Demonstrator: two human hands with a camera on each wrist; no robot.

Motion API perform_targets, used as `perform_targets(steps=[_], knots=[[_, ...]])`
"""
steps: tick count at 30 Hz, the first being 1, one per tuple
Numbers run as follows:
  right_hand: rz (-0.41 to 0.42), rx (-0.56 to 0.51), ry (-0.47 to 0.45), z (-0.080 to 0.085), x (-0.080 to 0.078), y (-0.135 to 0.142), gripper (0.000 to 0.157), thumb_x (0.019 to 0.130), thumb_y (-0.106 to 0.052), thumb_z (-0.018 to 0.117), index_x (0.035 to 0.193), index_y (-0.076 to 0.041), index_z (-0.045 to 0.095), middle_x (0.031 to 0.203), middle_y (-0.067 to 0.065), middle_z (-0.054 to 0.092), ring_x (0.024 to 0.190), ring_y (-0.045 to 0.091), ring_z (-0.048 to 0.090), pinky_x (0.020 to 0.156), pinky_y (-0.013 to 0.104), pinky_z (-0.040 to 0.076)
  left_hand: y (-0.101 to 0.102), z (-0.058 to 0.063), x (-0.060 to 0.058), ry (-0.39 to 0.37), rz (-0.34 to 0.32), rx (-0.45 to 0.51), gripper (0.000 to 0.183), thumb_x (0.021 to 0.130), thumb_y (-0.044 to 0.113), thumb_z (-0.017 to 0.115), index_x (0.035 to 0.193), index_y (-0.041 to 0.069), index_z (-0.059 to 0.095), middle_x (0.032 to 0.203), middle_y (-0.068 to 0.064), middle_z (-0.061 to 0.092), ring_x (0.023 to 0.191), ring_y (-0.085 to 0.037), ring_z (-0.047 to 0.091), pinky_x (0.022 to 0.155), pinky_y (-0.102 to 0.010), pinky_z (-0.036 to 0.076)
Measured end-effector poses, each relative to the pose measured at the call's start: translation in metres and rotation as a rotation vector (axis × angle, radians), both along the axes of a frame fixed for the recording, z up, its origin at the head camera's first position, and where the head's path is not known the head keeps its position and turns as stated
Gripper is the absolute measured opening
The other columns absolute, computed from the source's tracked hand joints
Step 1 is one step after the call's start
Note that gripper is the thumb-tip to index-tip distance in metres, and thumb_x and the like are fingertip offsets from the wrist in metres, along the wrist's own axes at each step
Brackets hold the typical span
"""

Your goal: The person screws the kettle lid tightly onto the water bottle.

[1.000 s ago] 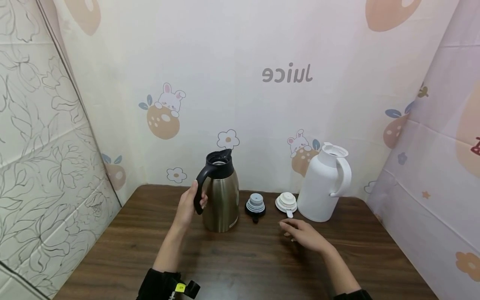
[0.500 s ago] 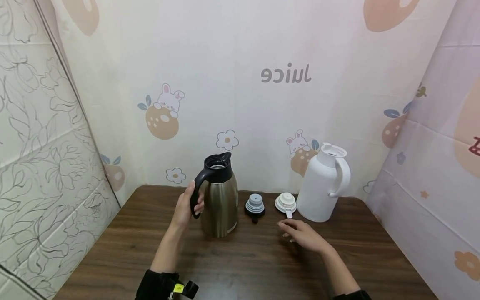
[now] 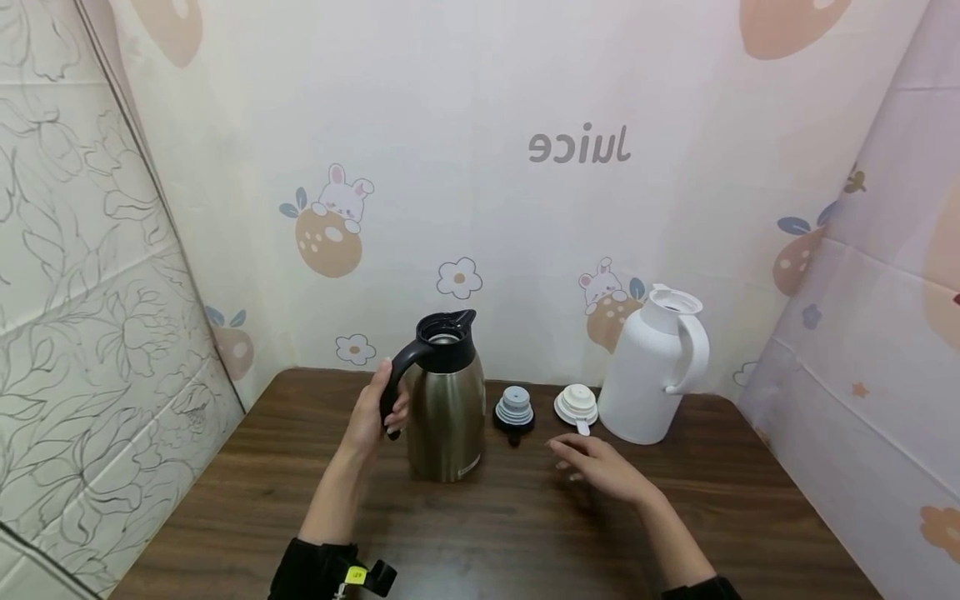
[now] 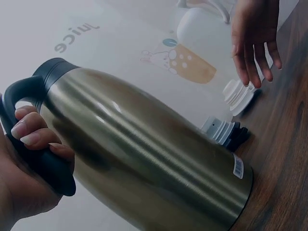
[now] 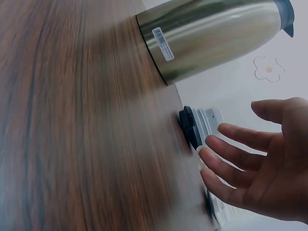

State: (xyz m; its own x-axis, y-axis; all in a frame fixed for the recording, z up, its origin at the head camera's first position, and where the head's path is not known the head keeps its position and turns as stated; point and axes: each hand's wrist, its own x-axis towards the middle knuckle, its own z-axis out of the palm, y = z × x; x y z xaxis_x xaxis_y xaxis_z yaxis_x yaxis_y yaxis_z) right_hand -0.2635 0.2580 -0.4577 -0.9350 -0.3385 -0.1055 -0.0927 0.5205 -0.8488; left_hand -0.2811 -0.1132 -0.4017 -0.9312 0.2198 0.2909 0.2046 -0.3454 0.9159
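Note:
My left hand (image 3: pixel 369 410) grips the black handle of a gold-toned steel vacuum jug (image 3: pixel 447 421), fingers curled round it in the left wrist view. The jug is upright with its black-collared mouth uncovered and its spout toward the right. My right hand (image 3: pixel 600 467) holds nothing; its fingers are relaxed and spread in the right wrist view (image 5: pixel 250 159). Just beyond it lies a white stopper (image 3: pixel 576 405) with a small tab. Between that and the steel jug sits a grey stopper with a black rim (image 3: pixel 514 408).
A white vacuum jug (image 3: pixel 641 375) stands at the back right, its top uncovered and handle to the right. The brown wooden table (image 3: pixel 495 542) ends at a patterned cloth backdrop (image 3: pixel 480 208), with further cloth on both sides.
The steel jug has come slightly toward me in my left hand, its spout swinging from pointing back to pointing right. My right hand has shifted slightly left. The stoppers stay put.

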Motion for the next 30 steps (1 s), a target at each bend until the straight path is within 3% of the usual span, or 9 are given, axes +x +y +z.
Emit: perform_targets(steps=[6,10,17,23,30], knots=[[0.009,-0.081,0.057,0.0,-0.004,-0.018,0.052,0.104,-0.043,0.047,0.135,-0.002,0.056,0.131,0.024,0.059,0.113,0.036,0.059,0.089,0.053,0.054,-0.004,0.002,0.001,0.031,-0.073,-0.027,0.058,0.107,0.047,0.027,0.064,0.011,0.039,0.05,0.008,0.034,0.042,-0.011,0.028,0.043,-0.03,0.016],[0.006,-0.145,0.116,-0.001,-0.008,-0.034,0.049,0.101,-0.042,0.052,0.135,-0.007,0.057,0.132,0.021,0.059,0.116,0.038,0.057,0.093,0.056,0.051,-0.008,0.002,0.002,0.069,-0.129,-0.026,0.06,0.108,0.046,0.025,0.063,0.009,0.037,0.049,0.005,0.031,0.042,-0.013,0.025,0.044,-0.036,0.012],[-0.005,-0.193,0.227,-0.002,-0.02,-0.064,0.059,0.098,-0.04,0.059,0.146,-0.01,0.044,0.144,0.017,0.05,0.126,0.032,0.05,0.099,0.054,0.047,-0.013,0.002,0.007,0.076,-0.167,-0.029,0.061,0.108,0.047,0.023,0.062,0.009,0.034,0.049,0.004,0.028,0.042,-0.015,0.022,0.046,-0.041,0.009],[0.0,-0.268,0.208,-0.002,-0.029,-0.087,0.06,0.1,-0.038,0.057,0.152,-0.017,0.036,0.15,0.015,0.043,0.133,0.034,0.043,0.106,0.057,0.041,-0.014,0.003,0.011,0.046,-0.16,-0.043,0.061,0.108,0.048,0.022,0.062,0.009,0.035,0.05,0.003,0.028,0.043,-0.014,0.024,0.046,-0.041,0.009],[0.082,-0.417,0.135,0.004,-0.028,-0.105,0.056,0.106,-0.035,0.044,0.155,-0.013,0.027,0.156,0.016,0.029,0.138,0.029,0.035,0.11,0.057,0.035,-0.016,0.002,0.013,0.039,-0.176,-0.07,0.062,0.108,0.049,0.021,0.061,0.01,0.033,0.049,0.005,0.027,0.042,-0.013,0.022,0.046,-0.043,0.007]])
